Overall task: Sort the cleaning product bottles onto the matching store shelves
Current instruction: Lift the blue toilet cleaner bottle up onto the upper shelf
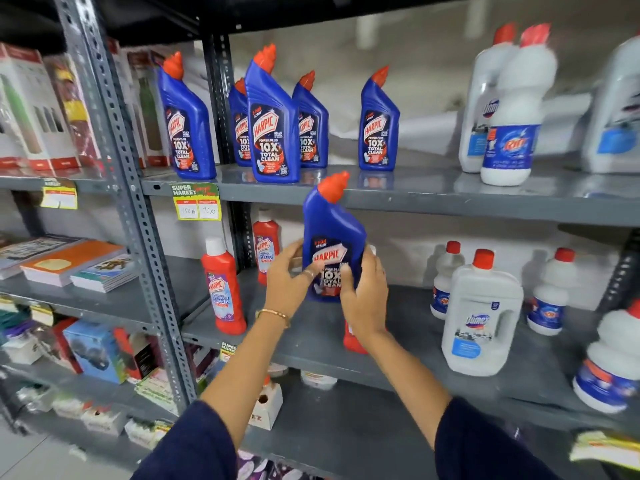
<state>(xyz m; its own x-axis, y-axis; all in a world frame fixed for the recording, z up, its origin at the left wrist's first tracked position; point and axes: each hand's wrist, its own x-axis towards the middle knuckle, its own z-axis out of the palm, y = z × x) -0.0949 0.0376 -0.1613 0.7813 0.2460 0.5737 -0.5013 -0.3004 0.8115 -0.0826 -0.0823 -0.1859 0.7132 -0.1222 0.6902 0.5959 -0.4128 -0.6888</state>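
A blue Harpic bottle (330,230) with an orange-red cap is held upright in front of the middle shelf. My left hand (289,277) grips its left side and my right hand (365,296) its lower right. Its cap reaches the front edge of the upper shelf (433,195). On that shelf stand several matching blue Harpic bottles (273,123), and white bottles with red caps (512,109) at the right. Red Harpic bathroom cleaner bottles (223,289) stand on the middle shelf (408,344), and one more is partly hidden behind my right hand.
A large white jug (481,317) and small white Rin bottles (550,299) stand on the middle shelf at right. A grey perforated upright (138,216) divides the bays. Notebooks (72,265) and boxed goods fill the left bay. A price tag (196,202) hangs on the upper shelf edge.
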